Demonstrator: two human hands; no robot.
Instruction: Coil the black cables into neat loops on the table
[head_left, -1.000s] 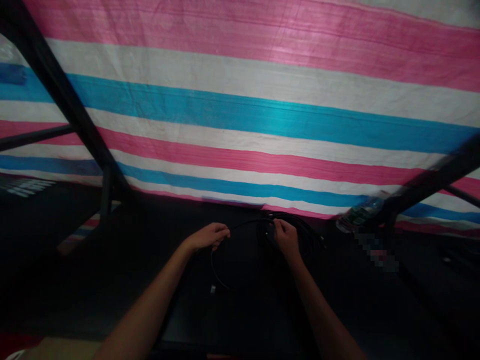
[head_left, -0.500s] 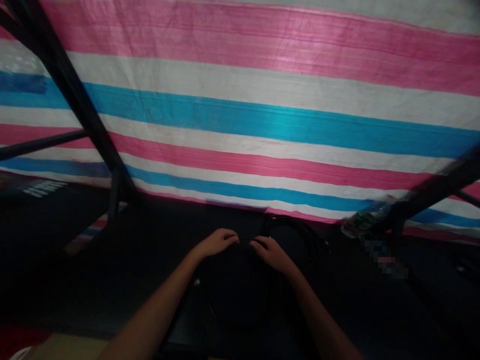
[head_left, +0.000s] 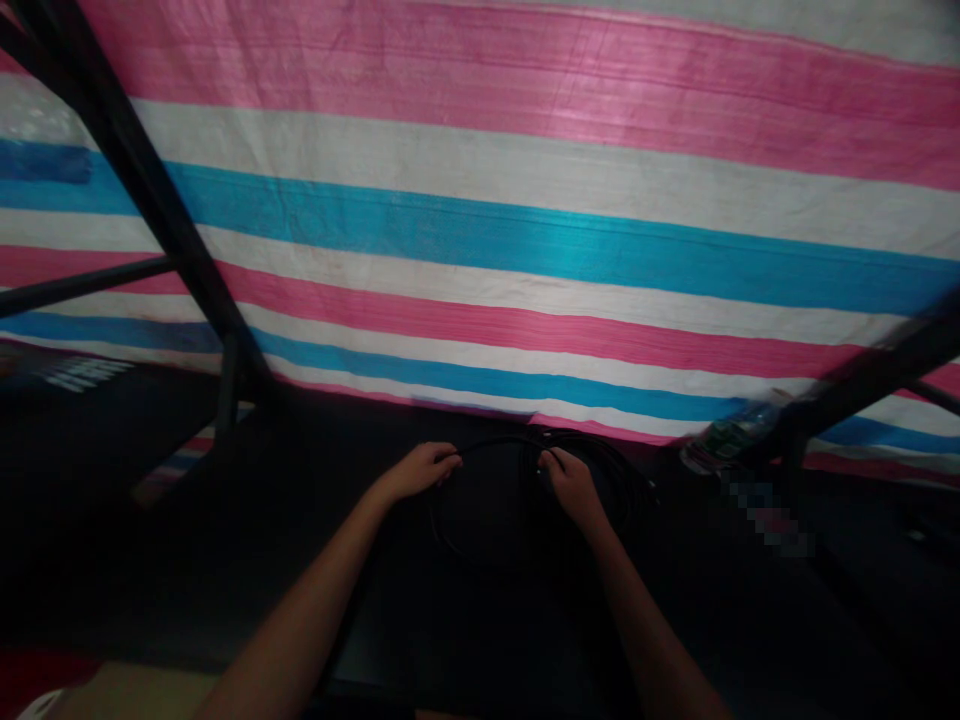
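Observation:
A thin black cable arcs between my two hands over the dark surface. My left hand pinches it at the left end of the arc, and a loop hangs down below the fingers. On the other side my right hand is closed around the cable, thumb and fingers together. Just behind the right hand lies a coil of black cable, partly covered by that hand. In the dim light I cannot tell where the held cable's ends are.
A striped plastic sheet hangs behind the black tabletop. Dark metal frame posts stand at left and right. A clear plastic bottle leans near the right post. White slender items lie at far left.
My hands have moved apart, the left leftward and the right rightward and slightly up. A stretch of cable now shows as an arc between them.

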